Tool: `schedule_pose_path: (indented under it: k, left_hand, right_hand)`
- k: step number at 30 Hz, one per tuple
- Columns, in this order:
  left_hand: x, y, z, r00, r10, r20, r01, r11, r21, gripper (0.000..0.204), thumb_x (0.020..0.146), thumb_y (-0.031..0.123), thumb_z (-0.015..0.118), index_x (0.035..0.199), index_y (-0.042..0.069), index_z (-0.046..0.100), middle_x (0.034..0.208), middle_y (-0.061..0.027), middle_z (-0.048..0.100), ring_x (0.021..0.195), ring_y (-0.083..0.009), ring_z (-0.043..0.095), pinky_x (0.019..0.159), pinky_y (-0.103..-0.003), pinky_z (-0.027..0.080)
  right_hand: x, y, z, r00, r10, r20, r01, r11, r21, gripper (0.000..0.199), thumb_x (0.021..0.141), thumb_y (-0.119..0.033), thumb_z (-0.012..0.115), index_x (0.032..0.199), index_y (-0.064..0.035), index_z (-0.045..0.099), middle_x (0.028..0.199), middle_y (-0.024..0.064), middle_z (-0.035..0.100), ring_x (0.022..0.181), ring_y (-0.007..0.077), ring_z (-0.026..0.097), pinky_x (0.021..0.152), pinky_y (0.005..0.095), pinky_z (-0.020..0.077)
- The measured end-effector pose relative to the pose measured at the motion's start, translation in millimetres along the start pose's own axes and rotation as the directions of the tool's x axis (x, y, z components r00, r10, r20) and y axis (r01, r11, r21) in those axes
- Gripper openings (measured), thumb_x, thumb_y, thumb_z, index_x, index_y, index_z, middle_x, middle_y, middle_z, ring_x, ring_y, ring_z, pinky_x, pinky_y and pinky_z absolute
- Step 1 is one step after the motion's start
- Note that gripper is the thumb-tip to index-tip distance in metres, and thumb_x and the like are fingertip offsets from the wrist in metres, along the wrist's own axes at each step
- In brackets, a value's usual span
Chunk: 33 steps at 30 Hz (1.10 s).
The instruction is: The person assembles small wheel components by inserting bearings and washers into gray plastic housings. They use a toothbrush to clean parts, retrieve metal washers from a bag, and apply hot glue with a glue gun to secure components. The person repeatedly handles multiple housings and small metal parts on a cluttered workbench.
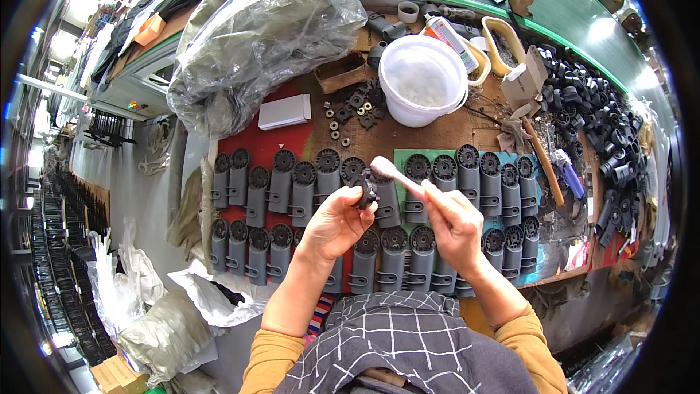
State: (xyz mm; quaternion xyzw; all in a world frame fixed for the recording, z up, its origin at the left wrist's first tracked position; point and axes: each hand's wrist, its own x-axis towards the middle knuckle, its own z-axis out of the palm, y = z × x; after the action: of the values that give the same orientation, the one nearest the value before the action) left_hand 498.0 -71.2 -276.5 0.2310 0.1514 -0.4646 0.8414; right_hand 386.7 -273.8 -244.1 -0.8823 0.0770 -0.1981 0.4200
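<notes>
My left hand [333,225] pinches a small round black plastic part [367,190] between thumb and fingers, above the middle of the workbench. Held in the fingers of my right hand [453,223] is a pale pinkish brush [399,175], its whitish head at the upper edge of the black part. Whether the head touches the part is hard to tell. Beneath both hands, grey plastic housings [283,188] with round black ribbed ends lie side by side in two rows. Some of the lower row [394,255] is hidden behind my hands and forearms.
A white bucket [394,106] with pale contents stands beyond the hands, beside a spray can [450,42]. Left of it are small black parts and washers, a white box [285,111] and a large plastic-wrapped bundle [270,36]. A hammer [543,162] and heaped black parts [583,102] lie right.
</notes>
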Motion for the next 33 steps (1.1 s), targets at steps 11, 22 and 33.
schedule_pose_path:
  k: [11,22,33]
  left_hand:
    - [0.1,-3.7,19.9,0.992,-0.118,0.034,0.123,0.953,-0.277,0.022,0.090,0.023,0.063,0.082,0.003,0.064,0.084,-0.0069,0.063,0.078,-0.0203,0.055,0.077,-0.034,0.049]
    - [4.9,-16.1,20.0,0.872,0.486,0.048,-0.350,0.553,0.756,0.015,0.088,0.002,0.062,0.103,0.001,0.062,0.096,-0.0032,0.066,0.088,-0.0141,0.064,0.082,-0.027,0.052]
    - [0.2,-21.0,29.2,0.529,0.724,0.443,-0.232,-0.379,0.896,0.053,0.069,-0.001,0.072,0.117,0.005,0.052,0.088,-0.0082,0.062,0.081,-0.0208,0.063,0.077,-0.033,0.051]
  right_hand:
    - [-9.2,4.0,11.5,0.952,-0.285,-0.113,0.281,0.958,-0.054,0.034,0.076,-0.002,0.073,0.110,-0.0048,0.070,0.080,0.0072,0.066,0.063,0.0214,0.059,0.058,0.0315,0.0476]
    - [-8.0,4.7,6.4,0.991,-0.118,-0.061,0.119,0.993,0.023,0.030,0.082,-0.002,0.070,0.111,-0.0016,0.070,0.079,0.0102,0.067,0.069,0.0229,0.063,0.063,0.0315,0.0507]
    - [-20.2,-0.2,16.6,0.995,-0.088,0.038,0.090,0.995,-0.049,0.028,0.084,-0.005,0.068,0.112,-0.0037,0.069,0.077,0.0113,0.064,0.068,0.0253,0.062,0.061,0.0338,0.0502]
